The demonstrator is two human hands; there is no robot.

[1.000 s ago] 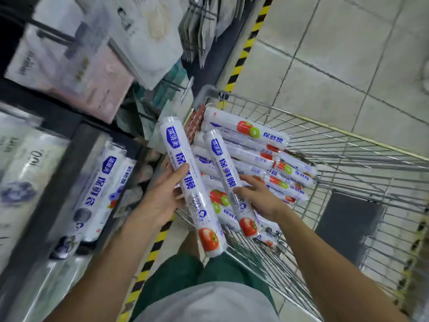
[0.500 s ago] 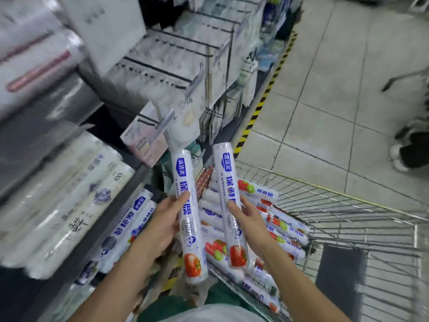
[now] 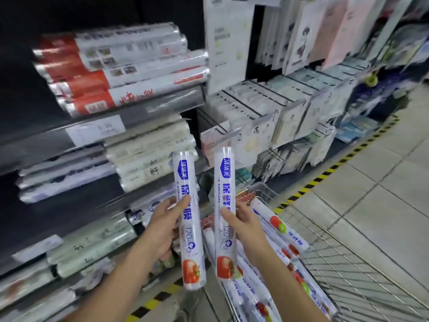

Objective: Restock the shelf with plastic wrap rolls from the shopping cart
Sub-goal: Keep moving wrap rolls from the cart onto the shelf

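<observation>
Left hand (image 3: 162, 228) curled round an upright plastic wrap roll (image 3: 191, 231), right hand (image 3: 247, 228) gripping a second roll (image 3: 224, 182) just beside it at 3 o'clock, both white, blue lettering, red tomato near the base, spare rolls (image 3: 282, 231) in cart (image 3: 362, 282) at 4 o'clock, shelf (image 3: 97, 129) at 9 o'clock

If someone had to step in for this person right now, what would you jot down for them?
Left hand grips the left roll upright. Right hand grips the right roll beside it, not touching.
Both rolls are raised before the shelf; neither is placed yet.
More rolls lie in the shopping cart.
Left to do: shelve these two, then empty the cart.
</observation>
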